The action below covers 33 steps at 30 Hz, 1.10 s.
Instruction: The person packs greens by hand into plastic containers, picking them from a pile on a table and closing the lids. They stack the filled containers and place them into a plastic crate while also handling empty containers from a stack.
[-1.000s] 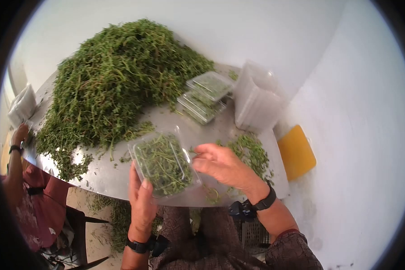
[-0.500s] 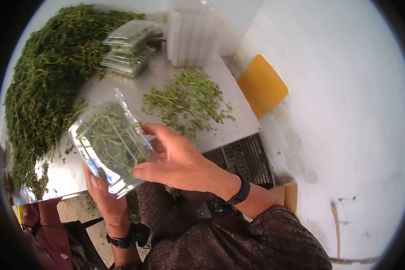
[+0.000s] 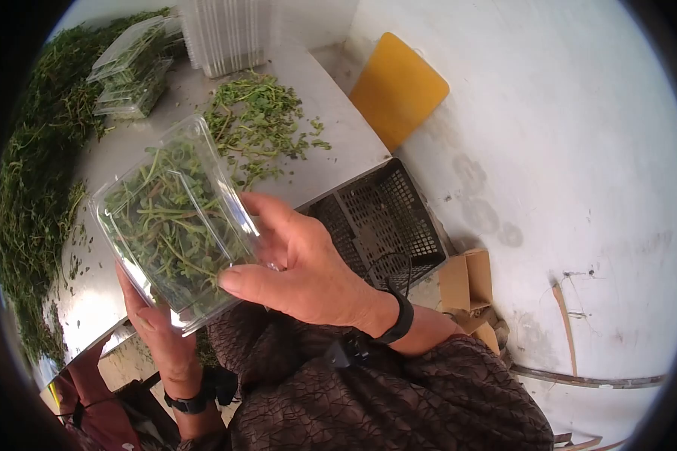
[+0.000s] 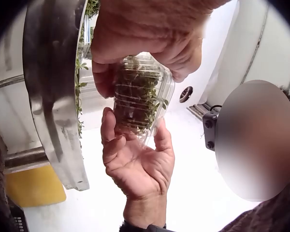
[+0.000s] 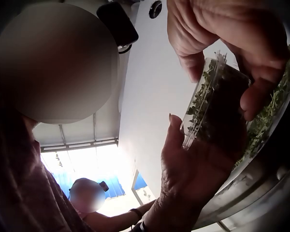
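Both hands grasp one closed clear plastic box [image 3: 177, 225] packed with green sprigs, held up tilted in front of the body, over the near edge of a metal table [image 3: 320, 113]. The right hand [image 3: 305, 270] grips the box's right side, its thumb laid on the clear face near the lower corner and its other fingers going round the side edge and partly hidden behind it. The left hand [image 3: 162, 331] grips the left side and lower corner, with part of its fingers hidden by the box; the left wrist view shows its fingers and thumb on opposite sides of the box. Neither hand is clenched on itself or released. On the table, a big heap of greens [image 3: 41, 195] spreads along the left, with a few filled boxes [image 3: 132, 71] piled just beside it. A tall stack of clear containers [image 3: 226, 34] stands to the right of those, and a loose patch of greens [image 3: 256, 113] lies nearer, beyond the held box. Past the table's right edge, a yellow board [image 3: 399, 90] leans by a white wall [image 3: 549, 150] marked with stains. Below the table edge sits a black slotted crate [image 3: 384, 218], with an open cardboard box [image 3: 466, 282] near it. Another person [image 5: 113, 220], one arm stretched out, shows in the right wrist view.
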Motion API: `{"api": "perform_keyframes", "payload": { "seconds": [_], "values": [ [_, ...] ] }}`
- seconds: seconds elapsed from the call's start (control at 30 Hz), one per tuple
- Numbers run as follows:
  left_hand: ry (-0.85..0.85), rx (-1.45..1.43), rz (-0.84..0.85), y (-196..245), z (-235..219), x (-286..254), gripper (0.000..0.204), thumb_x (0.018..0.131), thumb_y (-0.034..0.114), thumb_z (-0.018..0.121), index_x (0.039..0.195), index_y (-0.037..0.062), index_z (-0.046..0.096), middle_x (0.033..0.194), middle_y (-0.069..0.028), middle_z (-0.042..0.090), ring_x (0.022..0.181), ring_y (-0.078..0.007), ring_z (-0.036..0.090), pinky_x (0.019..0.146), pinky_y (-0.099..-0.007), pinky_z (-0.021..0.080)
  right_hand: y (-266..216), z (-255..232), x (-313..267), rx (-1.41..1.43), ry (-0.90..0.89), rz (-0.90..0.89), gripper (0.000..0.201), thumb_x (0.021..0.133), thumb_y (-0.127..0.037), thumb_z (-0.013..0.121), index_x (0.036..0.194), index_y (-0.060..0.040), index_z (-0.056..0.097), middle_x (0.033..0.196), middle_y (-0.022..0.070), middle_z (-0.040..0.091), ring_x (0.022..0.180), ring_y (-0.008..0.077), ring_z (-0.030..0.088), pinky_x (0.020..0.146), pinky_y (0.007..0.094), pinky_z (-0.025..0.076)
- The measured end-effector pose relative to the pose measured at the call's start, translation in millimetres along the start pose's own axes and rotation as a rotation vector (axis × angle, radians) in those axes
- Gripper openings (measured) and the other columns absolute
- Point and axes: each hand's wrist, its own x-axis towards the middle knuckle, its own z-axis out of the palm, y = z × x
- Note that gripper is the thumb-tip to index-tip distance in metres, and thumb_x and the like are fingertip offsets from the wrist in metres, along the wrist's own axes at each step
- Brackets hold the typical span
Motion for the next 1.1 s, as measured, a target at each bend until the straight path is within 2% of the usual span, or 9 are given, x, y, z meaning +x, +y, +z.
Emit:
{"api": "perform_keyframes", "payload": {
  "seconds": [0.03, 0.07, 0.1, 0.17, 0.23, 0.37, 0.43, 0.7, 1.1],
  "values": [
    [-0.001, 0.094, 0.04, 2, 2, 1, 0.071, 0.094, 0.047, 0.041, 0.143, 0.0001, 0.019, 0.139, -0.0168, 0.034, 0.122, -0.0264, 0.044, 0.101, -0.0392, 0.04, -1, -2, -2, -0.002, 0.0, 0.006, 0.067, 0.079, -0.004, 0.066, 0.134, 0.0072, 0.03, 0.122, 0.0117, 0.05, 0.111, 0.0152, 0.051, 0.09, 0.0302, 0.045],
    [0.052, -0.131, -0.12, 6, 5, 3, 0.078, 0.091, 0.057, 0.039, 0.142, 0.0011, 0.021, 0.137, -0.0162, 0.037, 0.12, -0.0253, 0.046, 0.1, -0.039, 0.04, -3, -4, -4, 0.002, 0.004, 0.004, 0.067, 0.079, -0.004, 0.066, 0.134, 0.0072, 0.03, 0.122, 0.0117, 0.05, 0.111, 0.0152, 0.051, 0.09, 0.0302, 0.045],
    [0.05, -0.13, -0.119, 4, 5, 5, 0.078, 0.091, 0.057, 0.039, 0.142, 0.0011, 0.021, 0.137, -0.0162, 0.037, 0.12, -0.0253, 0.046, 0.1, -0.039, 0.04, -6, -7, -7, 0.025, 0.021, 0.027, 0.067, 0.079, -0.005, 0.067, 0.134, 0.0074, 0.03, 0.122, 0.0112, 0.049, 0.111, 0.0151, 0.05, 0.092, 0.0303, 0.044],
    [-0.078, -0.208, 0.078, -4, 2, 11, 0.085, 0.087, 0.064, 0.039, 0.142, 0.0014, 0.023, 0.135, -0.0152, 0.041, 0.117, -0.0249, 0.049, 0.096, -0.0377, 0.043, -7, -11, -11, 0.038, 0.037, 0.036, 0.067, 0.079, -0.005, 0.067, 0.134, 0.0076, 0.03, 0.123, 0.0108, 0.049, 0.112, 0.015, 0.049, 0.093, 0.0303, 0.043],
    [-0.079, -0.153, 0.093, 3, 7, 14, 0.093, 0.082, 0.071, 0.039, 0.141, 0.0006, 0.025, 0.134, -0.0141, 0.043, 0.117, -0.0239, 0.049, 0.095, -0.0365, 0.044, -4, -16, -16, 0.076, 0.053, -0.072, 0.063, 0.079, -0.008, 0.067, 0.129, 0.01, 0.033, 0.118, 0.0137, 0.051, 0.106, 0.0147, 0.052, 0.09, 0.0306, 0.045],
    [-0.137, -0.04, 0.1, 14, 22, 13, 0.098, 0.077, 0.073, 0.042, 0.141, 0.0004, 0.027, 0.134, -0.0128, 0.043, 0.118, -0.0215, 0.047, 0.098, -0.0354, 0.041, -4, -24, -20, 0.014, 0.046, -0.089, 0.062, 0.08, -0.008, 0.067, 0.13, 0.0091, 0.033, 0.119, 0.0135, 0.05, 0.108, 0.0148, 0.051, 0.092, 0.0303, 0.043],
    [-0.084, 0.018, 0.01, 28, 39, 11, 0.116, 0.064, 0.083, 0.047, 0.139, -0.0037, 0.026, 0.134, -0.0135, 0.041, 0.121, -0.0227, 0.044, 0.102, -0.0366, 0.035, -1, -26, -18, 0.067, 0.066, -0.099, 0.062, 0.08, -0.008, 0.067, 0.13, 0.0086, 0.033, 0.12, 0.0138, 0.049, 0.111, 0.0147, 0.049, 0.094, 0.0301, 0.042],
    [-0.145, 0.016, -0.116, 41, 43, 10, 0.115, 0.068, 0.073, 0.061, 0.142, -0.0037, 0.019, 0.138, -0.0161, 0.035, 0.126, -0.0252, 0.038, 0.105, -0.0373, 0.029, 6, -26, -11, -0.016, 0.09, -0.076, 0.062, 0.082, -0.006, 0.066, 0.132, 0.008, 0.032, 0.122, 0.0139, 0.049, 0.109, 0.015, 0.05, 0.092, 0.0296, 0.043],
    [-0.205, -0.242, 0.073, 39, 40, 32, 0.105, 0.074, 0.059, 0.066, 0.143, -0.002, 0.014, 0.138, -0.0183, 0.036, 0.123, -0.0273, 0.042, 0.103, -0.0398, 0.032, -8, -28, 6, 0.004, 0.143, 0.048, 0.064, 0.08, -0.003, 0.065, 0.134, 0.0083, 0.032, 0.115, 0.0126, 0.054, 0.102, 0.0141, 0.056, 0.082, 0.0271, 0.049]
  ]
}}
